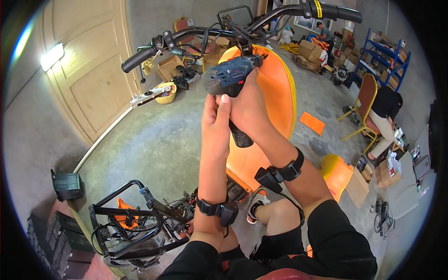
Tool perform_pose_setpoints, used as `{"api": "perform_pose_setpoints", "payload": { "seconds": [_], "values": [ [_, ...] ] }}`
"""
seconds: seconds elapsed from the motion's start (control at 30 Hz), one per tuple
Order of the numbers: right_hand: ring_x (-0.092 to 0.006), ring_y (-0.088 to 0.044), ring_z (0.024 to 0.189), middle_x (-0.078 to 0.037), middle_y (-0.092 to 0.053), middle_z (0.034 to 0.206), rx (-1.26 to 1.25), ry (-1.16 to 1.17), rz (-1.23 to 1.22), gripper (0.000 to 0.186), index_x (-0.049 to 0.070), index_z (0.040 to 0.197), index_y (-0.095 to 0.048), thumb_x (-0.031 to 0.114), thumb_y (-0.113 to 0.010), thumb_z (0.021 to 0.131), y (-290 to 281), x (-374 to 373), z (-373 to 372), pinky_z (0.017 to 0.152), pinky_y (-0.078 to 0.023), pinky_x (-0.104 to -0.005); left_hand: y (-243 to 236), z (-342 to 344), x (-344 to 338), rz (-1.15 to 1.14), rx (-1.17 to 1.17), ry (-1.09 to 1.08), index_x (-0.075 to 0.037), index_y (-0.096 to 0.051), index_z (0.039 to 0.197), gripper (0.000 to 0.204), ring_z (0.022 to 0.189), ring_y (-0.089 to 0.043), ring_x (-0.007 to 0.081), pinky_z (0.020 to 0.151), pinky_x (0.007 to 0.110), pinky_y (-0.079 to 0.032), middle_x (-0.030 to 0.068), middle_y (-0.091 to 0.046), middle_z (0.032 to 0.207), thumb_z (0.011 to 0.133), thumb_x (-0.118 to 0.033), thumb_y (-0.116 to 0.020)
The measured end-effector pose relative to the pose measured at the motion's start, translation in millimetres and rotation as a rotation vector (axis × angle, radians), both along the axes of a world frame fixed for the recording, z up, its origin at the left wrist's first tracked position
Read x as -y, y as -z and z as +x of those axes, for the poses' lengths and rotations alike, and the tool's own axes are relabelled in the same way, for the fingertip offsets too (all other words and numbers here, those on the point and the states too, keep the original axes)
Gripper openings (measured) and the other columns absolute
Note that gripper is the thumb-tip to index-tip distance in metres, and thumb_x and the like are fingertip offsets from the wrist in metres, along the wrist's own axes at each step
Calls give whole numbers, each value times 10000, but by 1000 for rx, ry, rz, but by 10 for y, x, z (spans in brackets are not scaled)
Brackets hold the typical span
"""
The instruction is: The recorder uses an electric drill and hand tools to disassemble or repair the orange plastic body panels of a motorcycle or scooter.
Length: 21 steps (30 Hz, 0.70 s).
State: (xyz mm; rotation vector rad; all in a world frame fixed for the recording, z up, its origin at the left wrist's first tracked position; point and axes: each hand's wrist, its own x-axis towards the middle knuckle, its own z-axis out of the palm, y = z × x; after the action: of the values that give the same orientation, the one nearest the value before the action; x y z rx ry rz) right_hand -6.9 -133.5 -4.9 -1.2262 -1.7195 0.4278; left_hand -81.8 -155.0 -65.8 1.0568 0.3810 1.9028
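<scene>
A dark blue cordless drill point(228, 72) is held up at the handlebar stem of an orange and yellow scooter panel point(275, 93), its nose pointing right toward the panel's upper part. My right hand point(247, 102) wraps around the drill's grip, with the battery base showing below it. My left hand point(214, 112) is closed at the drill's rear underside, thumb up; its exact grip is partly hidden. The black handlebar point(219, 31) runs above the drill, with cables hanging around it. Both wrists carry black strapped devices.
A black metal frame point(135, 186) lies at lower left. A person point(382, 107) bends over beside a chair at right; another person point(324, 32) is near boxes and blue shelving point(387, 56) behind. A yellow panel point(336, 172) and orange piece point(311, 122) lie on the floor.
</scene>
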Motion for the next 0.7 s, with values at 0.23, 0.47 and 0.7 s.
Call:
{"api": "perform_pose_setpoints", "payload": {
  "seconds": [0.23,0.47,0.7],
  "values": [
    [-420,-551,1153,-343,-503,1245,-9,21,-25,1108,-210,1416,-46,239,-779,717,1,-26,-21,967,-470,-395,-25,-4,28,22,3,9,-35,-345,1446,496,1232,-494,150,1041,310,-394,58,-490,1372,1011,-211,-504],
    [-422,-558,1137,-341,-512,1224,-61,13,55,1102,-215,1407,-72,278,-764,706,3,-59,-21,950,-473,-392,-20,14,27,27,25,-6,4,-294,1466,559,1264,-473,169,1050,318,-388,84,-461,1407,1006,-220,-519],
    [-426,-554,1131,-345,-504,1213,-77,-7,28,1101,-213,1407,-69,259,-772,705,10,-85,-16,950,-471,-401,10,-6,30,-31,-64,-34,-3,-264,1481,575,1261,-470,162,1036,319,-393,83,-461,1404,1016,-248,-498]
  ]
}}
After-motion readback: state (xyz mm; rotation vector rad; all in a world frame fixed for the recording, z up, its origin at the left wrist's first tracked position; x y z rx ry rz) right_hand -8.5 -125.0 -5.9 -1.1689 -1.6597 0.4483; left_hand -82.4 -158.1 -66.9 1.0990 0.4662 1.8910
